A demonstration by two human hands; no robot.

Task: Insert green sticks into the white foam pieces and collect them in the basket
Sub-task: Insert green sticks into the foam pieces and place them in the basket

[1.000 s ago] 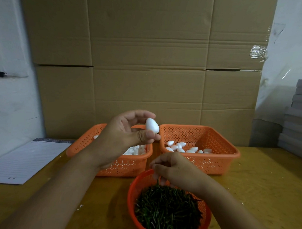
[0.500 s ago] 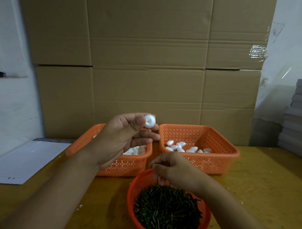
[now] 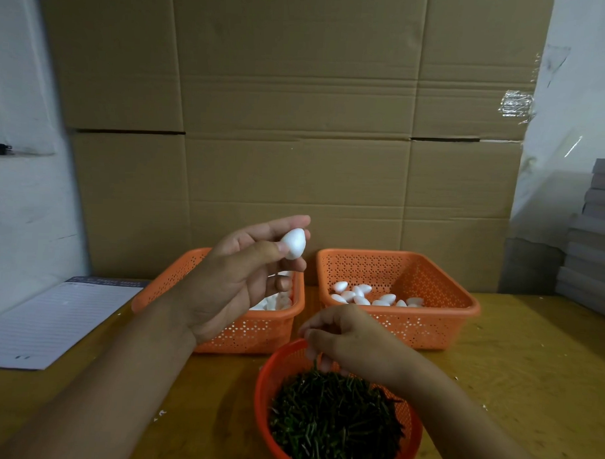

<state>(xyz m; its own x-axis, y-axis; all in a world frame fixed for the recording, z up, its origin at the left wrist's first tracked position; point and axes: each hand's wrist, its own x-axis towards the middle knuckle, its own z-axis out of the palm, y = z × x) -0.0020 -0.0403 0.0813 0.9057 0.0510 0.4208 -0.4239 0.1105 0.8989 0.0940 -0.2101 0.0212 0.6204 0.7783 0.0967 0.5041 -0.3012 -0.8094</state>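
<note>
My left hand is raised above the left orange basket and pinches a white egg-shaped foam piece between thumb and fingers. More white foam pieces lie in that basket, mostly hidden by the hand. The right orange basket holds several foam pieces. In front, a round orange bowl is filled with green sticks. My right hand hovers over the bowl's far rim, fingertips pinched on a green stick.
A lined paper pad lies at the left on the yellow wooden table. Large cardboard sheets stand behind the baskets. A stack of grey boards sits at the right edge.
My left hand has turned the foam piece in its fingers, from end-on to showing its side. My right hand has stayed over the bowl's far rim.
</note>
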